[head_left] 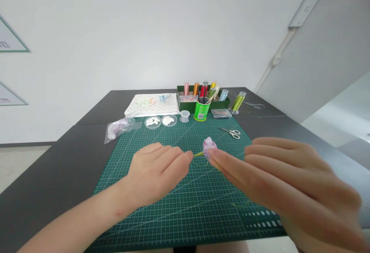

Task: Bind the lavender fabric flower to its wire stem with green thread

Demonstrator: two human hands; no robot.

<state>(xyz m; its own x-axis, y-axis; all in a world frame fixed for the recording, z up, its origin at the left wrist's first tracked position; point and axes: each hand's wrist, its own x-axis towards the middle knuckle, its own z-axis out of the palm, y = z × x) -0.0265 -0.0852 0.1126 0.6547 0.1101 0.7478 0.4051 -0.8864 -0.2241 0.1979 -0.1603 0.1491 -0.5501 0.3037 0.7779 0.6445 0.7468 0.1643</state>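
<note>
Above the green cutting mat [173, 218] I hold a small pale-purple fabric flower [209, 145] with a thin yellow-green stem [199, 154]. My left hand [162, 168] is closed, its thumb and forefinger pinching the stem's left end. The forefinger and thumb of my right hand [277, 179] press together at the flower's petals from the right, while its other fingers curl. The fingertips hide part of the flower. Loose fine threads hang just below the stem.
White-handled scissors [234, 133] lie on the mat's right. Behind stand a green can [201, 111] of tools, a box [222, 105] of thread spools, two dishes [152, 127] of white pieces and a clear tub [185, 116]. A plastic bag [117, 129] and white board [144, 110] lie left.
</note>
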